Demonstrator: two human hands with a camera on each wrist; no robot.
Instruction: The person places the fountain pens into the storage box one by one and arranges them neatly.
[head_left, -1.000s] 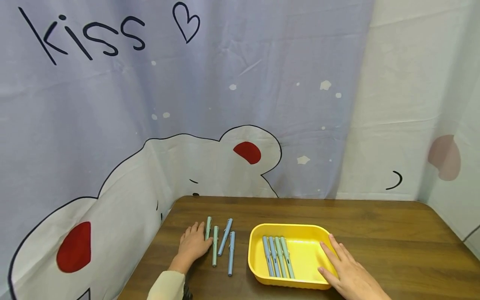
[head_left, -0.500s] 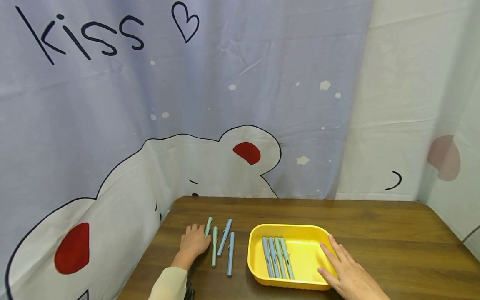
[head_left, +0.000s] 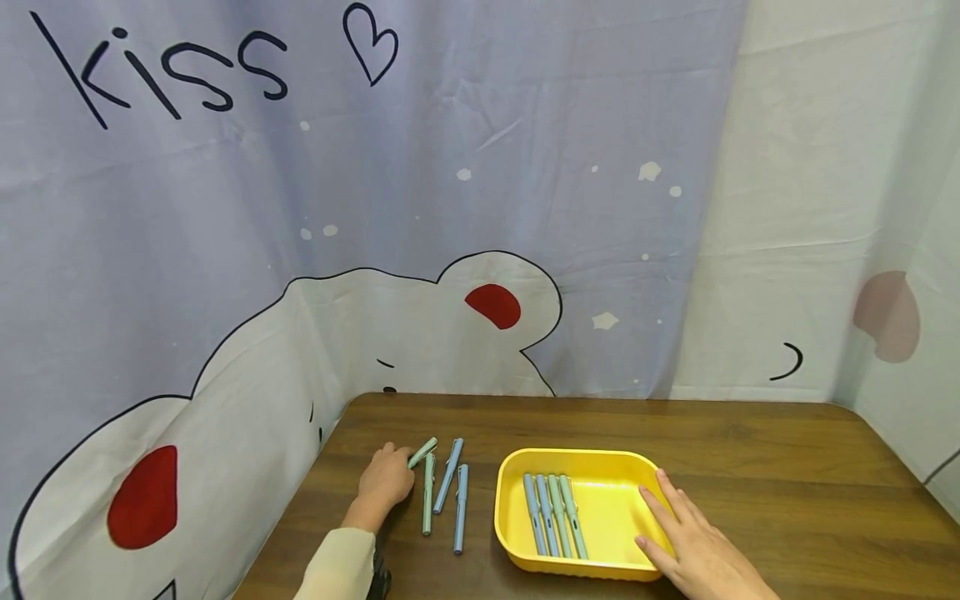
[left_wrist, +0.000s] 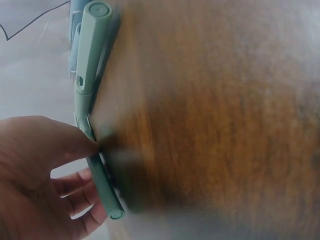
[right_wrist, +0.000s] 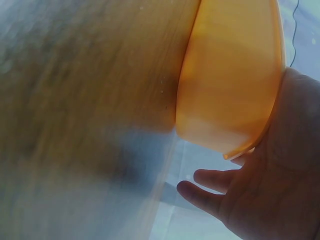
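My left hand (head_left: 387, 477) pinches a green pen (left_wrist: 105, 187) between thumb and fingers, close over the table. In the head view that green pen (head_left: 423, 451) slants up and right from the fingertips. Beside it lie another green pen (head_left: 428, 500) and two blue pens, one tilted (head_left: 448, 477) and one nearly straight (head_left: 461, 510). My right hand (head_left: 693, 533) rests on the right rim of a yellow tray (head_left: 577, 568), fingers spread and straight. In the right wrist view, that hand (right_wrist: 280, 165) lies along the tray's edge.
Inside the tray, two blue pens (head_left: 542, 512) and two green pens (head_left: 568, 512) lie side by side on the left. The wooden table (head_left: 795, 475) runs back to a printed curtain (head_left: 600, 208) behind and at the sides.
The left fingers have curled in and taken hold of the far green pen, which has turned from nearly upright in view to slanting right. The right hand stays on the tray rim.
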